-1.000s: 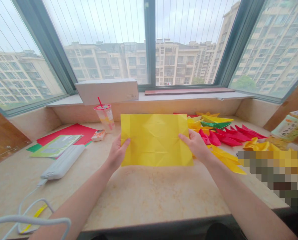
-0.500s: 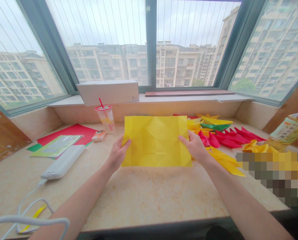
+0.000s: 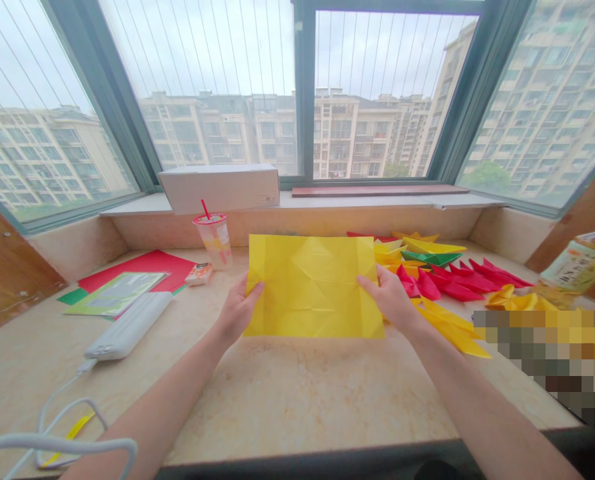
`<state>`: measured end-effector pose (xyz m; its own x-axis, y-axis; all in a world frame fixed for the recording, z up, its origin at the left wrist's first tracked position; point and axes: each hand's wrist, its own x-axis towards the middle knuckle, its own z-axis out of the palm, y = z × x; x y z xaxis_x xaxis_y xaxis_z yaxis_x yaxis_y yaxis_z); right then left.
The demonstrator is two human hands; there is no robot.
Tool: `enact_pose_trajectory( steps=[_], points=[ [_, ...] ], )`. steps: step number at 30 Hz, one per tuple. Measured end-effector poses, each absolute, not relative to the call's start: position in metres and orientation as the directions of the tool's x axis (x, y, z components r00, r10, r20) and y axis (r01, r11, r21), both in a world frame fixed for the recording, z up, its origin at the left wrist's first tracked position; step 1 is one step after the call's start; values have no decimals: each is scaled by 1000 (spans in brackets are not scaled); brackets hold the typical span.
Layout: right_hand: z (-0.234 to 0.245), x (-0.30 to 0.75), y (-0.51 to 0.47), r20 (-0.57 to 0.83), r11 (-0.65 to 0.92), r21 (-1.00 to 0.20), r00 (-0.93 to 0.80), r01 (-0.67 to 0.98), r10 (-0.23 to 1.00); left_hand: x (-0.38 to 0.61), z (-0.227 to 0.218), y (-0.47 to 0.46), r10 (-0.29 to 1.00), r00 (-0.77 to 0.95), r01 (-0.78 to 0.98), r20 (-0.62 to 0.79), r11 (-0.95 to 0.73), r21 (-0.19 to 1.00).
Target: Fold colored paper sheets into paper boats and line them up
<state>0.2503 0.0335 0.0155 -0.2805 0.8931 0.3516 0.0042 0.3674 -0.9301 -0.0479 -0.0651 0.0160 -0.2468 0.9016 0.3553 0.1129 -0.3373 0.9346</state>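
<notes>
A creased sheet of yellow paper (image 3: pixel 314 287) is held up above the counter, facing me. My left hand (image 3: pixel 237 307) pinches its left edge, thumb in front and the other fingers behind. On the opposite edge, my right hand (image 3: pixel 390 293) grips the sheet the same way. Fold lines cross the paper's middle, and its side strips look darker. Behind my right hand lie folded paper pieces: pink-red ones (image 3: pixel 460 279), a green one (image 3: pixel 432 259) and a yellow one (image 3: pixel 452 327).
To the left are red paper (image 3: pixel 142 267), a flat green packet (image 3: pixel 114 293), a white power bank (image 3: pixel 130 327) and its cable (image 3: pixel 62 440). A lidded cup (image 3: pixel 213 240) stands behind a small orange-and-white box (image 3: pixel 198 274). A bottle (image 3: pixel 580 260) is at right; a long white box (image 3: pixel 220 189) sits on the sill.
The view has tilted up slightly, so everything sits a little lower in the picture. Both hands keep their hold on the yellow sheet, which looks almost the same.
</notes>
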Motion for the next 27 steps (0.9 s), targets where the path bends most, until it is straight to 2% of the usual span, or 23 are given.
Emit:
enact_pose_trajectory(
  steps=[7, 19, 22, 27],
  points=[
    [14, 248, 32, 331, 351, -936, -286, 21, 900, -46, 18, -67, 931, -185, 102, 315, -301, 948],
    [14, 235, 22, 288, 325, -945, -399, 26, 871, -35, 6, -67, 951, -88, 123, 295, -283, 951],
    [13, 239, 26, 325, 376, -921, -326, 106, 888, -39, 6, -65, 935, -129, 145, 330, -311, 939],
    [15, 247, 31, 412, 423, -830, -111, 363, 904, -46, 13, -64, 886, -266, 233, 380, -323, 917]
  ],
)
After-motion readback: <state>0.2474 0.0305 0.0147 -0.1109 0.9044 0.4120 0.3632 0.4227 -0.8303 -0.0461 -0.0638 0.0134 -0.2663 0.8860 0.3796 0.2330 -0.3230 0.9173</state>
